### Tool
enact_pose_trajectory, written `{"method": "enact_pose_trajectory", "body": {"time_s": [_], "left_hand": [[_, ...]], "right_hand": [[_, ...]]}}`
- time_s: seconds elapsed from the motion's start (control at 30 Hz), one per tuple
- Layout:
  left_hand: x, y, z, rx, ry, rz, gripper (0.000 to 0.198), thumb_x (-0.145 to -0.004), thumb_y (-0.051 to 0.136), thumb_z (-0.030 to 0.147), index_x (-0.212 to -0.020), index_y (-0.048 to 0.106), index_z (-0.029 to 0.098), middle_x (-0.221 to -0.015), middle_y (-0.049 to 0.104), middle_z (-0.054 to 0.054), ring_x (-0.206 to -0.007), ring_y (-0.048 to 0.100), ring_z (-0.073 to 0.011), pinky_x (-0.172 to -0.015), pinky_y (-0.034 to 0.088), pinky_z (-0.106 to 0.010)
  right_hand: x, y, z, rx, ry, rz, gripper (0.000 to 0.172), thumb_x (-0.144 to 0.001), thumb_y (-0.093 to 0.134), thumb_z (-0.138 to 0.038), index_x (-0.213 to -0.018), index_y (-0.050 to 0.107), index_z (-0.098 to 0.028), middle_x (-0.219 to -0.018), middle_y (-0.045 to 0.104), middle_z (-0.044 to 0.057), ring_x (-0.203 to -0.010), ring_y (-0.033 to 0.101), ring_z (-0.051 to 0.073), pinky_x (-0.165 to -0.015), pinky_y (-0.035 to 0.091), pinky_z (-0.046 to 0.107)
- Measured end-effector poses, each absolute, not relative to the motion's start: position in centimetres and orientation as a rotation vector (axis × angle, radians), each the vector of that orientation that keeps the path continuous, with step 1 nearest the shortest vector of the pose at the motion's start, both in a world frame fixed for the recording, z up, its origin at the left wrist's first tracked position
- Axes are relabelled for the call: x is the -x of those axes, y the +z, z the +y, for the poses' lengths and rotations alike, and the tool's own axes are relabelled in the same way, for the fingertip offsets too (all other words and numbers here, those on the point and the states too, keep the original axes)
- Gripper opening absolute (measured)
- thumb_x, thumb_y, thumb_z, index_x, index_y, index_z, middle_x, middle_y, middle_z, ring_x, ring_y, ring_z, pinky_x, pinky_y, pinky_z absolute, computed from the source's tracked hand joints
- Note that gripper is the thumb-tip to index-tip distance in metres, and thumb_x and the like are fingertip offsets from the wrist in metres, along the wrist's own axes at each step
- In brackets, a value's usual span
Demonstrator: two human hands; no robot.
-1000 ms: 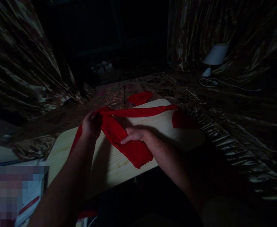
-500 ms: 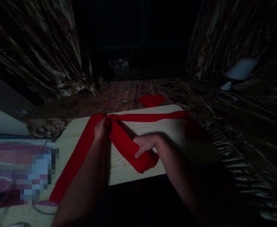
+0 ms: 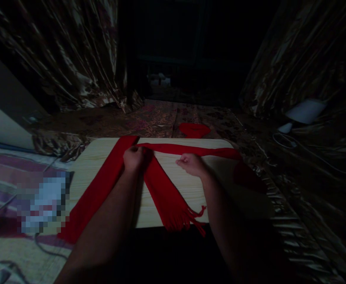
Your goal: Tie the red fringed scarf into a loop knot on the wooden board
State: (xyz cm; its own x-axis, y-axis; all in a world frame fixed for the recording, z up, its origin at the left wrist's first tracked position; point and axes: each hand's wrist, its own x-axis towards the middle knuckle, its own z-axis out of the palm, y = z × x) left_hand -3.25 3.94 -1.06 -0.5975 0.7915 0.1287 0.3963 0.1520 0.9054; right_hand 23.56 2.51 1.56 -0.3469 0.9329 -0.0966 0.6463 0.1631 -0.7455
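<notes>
A red scarf [image 3: 167, 193] lies across a pale wood-grain table [image 3: 164, 171]. One length runs down the left side, one stretches right along the far edge, and a fringed end slants toward the near edge, its tassels hanging over. Where these lengths meet, my left hand [image 3: 133, 157] is closed on the gathered cloth. My right hand [image 3: 191, 163] hovers just below the far strip, fingers curled together, with no cloth visible in them. Beyond the table lies another red cloth piece [image 3: 194, 129]; whether it belongs to the scarf I cannot tell.
A white lamp [image 3: 306, 110] with a cord stands at the right on dark patterned fabric. Heavy curtains [image 3: 93, 59] hang at both sides. On the left are a striped cloth [image 3: 1, 165] and a blurred-out item [image 3: 47, 201]. The room is dim.
My right hand has let go of the fringed end and moved up toward the far strip. That end now lies flatter, its tassels spread. My left hand keeps its grip.
</notes>
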Motion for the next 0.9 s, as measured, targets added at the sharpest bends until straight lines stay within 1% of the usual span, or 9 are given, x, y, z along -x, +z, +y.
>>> {"method": "enact_pose_trajectory", "body": {"time_s": [0.1, 0.17, 0.23, 0.33, 0.4, 0.53, 0.63, 0.77, 0.9], "left_hand": [[2.9, -0.8, 3.4, -1.507, 1.446, 2.25, 0.033, -0.075, 0.064, 0.03, -0.105, 0.068, 0.015, -0.104, 0.072, -0.014, -0.102, 0.065, -0.0289, -0.092, 0.05, -0.04], [2.4, -0.5, 3.1, -1.797, 1.416, 2.202, 0.051, -0.075, 0.064, 0.025, -0.125, 0.061, 0.015, -0.126, 0.065, -0.015, -0.121, 0.058, -0.0301, -0.105, 0.044, -0.043], [1.8, -0.3, 2.8, -2.007, 1.269, 2.156, 0.064, -0.076, 0.063, 0.022, -0.138, 0.053, 0.018, -0.138, 0.059, -0.014, -0.133, 0.049, -0.0314, -0.113, 0.035, -0.049], [1.3, -0.4, 2.8, -2.125, 1.012, 2.154, 0.06, -0.081, 0.059, 0.022, -0.14, 0.055, 0.021, -0.133, 0.065, -0.012, -0.13, 0.052, -0.033, -0.116, 0.026, -0.058], [1.3, -0.7, 3.0, -2.169, 0.918, 2.143, 0.049, -0.083, 0.056, 0.023, -0.131, 0.064, 0.021, -0.124, 0.071, -0.011, -0.119, 0.06, -0.0316, -0.113, 0.031, -0.055], [1.5, -1.1, 3.3, -2.181, 0.869, 2.13, 0.036, -0.083, 0.056, 0.025, -0.113, 0.075, 0.021, -0.107, 0.076, -0.01, -0.102, 0.068, -0.0277, -0.095, 0.049, -0.037], [1.4, -0.8, 3.2, -2.125, 0.86, 2.153, 0.035, -0.082, 0.056, 0.027, -0.11, 0.076, 0.021, -0.105, 0.076, -0.01, -0.099, 0.068, -0.0269, -0.088, 0.051, -0.033], [1.4, -0.5, 2.9, -2.048, 0.885, 2.144, 0.04, -0.08, 0.06, 0.029, -0.118, 0.072, 0.021, -0.107, 0.075, -0.009, -0.1, 0.068, -0.0252, -0.088, 0.051, -0.031], [1.7, -1.0, 3.2, -2.044, 0.87, 2.123, 0.039, -0.08, 0.061, 0.03, -0.115, 0.073, 0.021, -0.106, 0.075, -0.008, -0.102, 0.067, -0.0249, -0.09, 0.051, -0.031]], "right_hand": [[-23.5, 0.2, 4.0, 1.544, 0.366, -1.869, 0.014, -0.089, 0.058, -0.029, -0.092, 0.068, -0.02, -0.089, 0.073, 0.005, -0.084, 0.066, 0.019, -0.079, 0.05, 0.029], [-23.7, -0.6, 4.8, 1.489, 0.193, -1.882, 0.021, -0.087, 0.058, -0.025, -0.104, 0.07, -0.019, -0.106, 0.073, 0.008, -0.102, 0.064, 0.023, -0.093, 0.048, 0.034], [-23.9, -1.2, 5.5, 1.447, 0.087, -1.928, 0.034, -0.085, 0.06, -0.026, -0.118, 0.068, -0.017, -0.124, 0.068, 0.012, -0.119, 0.056, 0.026, -0.106, 0.041, 0.038], [-24.1, -1.7, 6.0, 1.469, 0.028, -2.006, 0.055, -0.084, 0.063, -0.029, -0.137, 0.056, -0.017, -0.144, 0.055, 0.013, -0.138, 0.041, 0.028, -0.118, 0.024, 0.048], [-23.8, -1.9, 6.2, 1.503, 0.049, -2.068, 0.065, -0.083, 0.063, -0.03, -0.145, 0.048, -0.019, -0.151, 0.048, 0.011, -0.144, 0.033, 0.029, -0.12, 0.014, 0.055], [-22.0, -1.0, 6.9, 1.48, 0.139, -2.249, 0.074, -0.081, 0.061, -0.021, -0.151, 0.038, -0.023, -0.152, 0.047, 0.009, -0.146, 0.031, 0.026, -0.12, 0.005, 0.059], [-19.9, 0.5, 7.8, 1.41, 0.162, -2.438, 0.08, -0.075, 0.061, -0.012, -0.151, 0.038, -0.022, -0.147, 0.052, 0.011, -0.141, 0.039, 0.026, -0.12, 0.012, 0.056], [-17.3, 2.4, 8.8, 1.314, 0.206, -2.677, 0.057, -0.076, 0.061, -0.012, -0.132, 0.059, -0.024, -0.127, 0.066, 0.009, -0.119, 0.058, 0.025, -0.105, 0.04, 0.038], [-16.6, 3.1, 9.0, 1.285, 0.245, -2.797, 0.038, -0.081, 0.06, -0.014, -0.117, 0.067, -0.024, -0.11, 0.073, 0.008, -0.098, 0.067, 0.024, -0.082, 0.047, 0.03]]}}
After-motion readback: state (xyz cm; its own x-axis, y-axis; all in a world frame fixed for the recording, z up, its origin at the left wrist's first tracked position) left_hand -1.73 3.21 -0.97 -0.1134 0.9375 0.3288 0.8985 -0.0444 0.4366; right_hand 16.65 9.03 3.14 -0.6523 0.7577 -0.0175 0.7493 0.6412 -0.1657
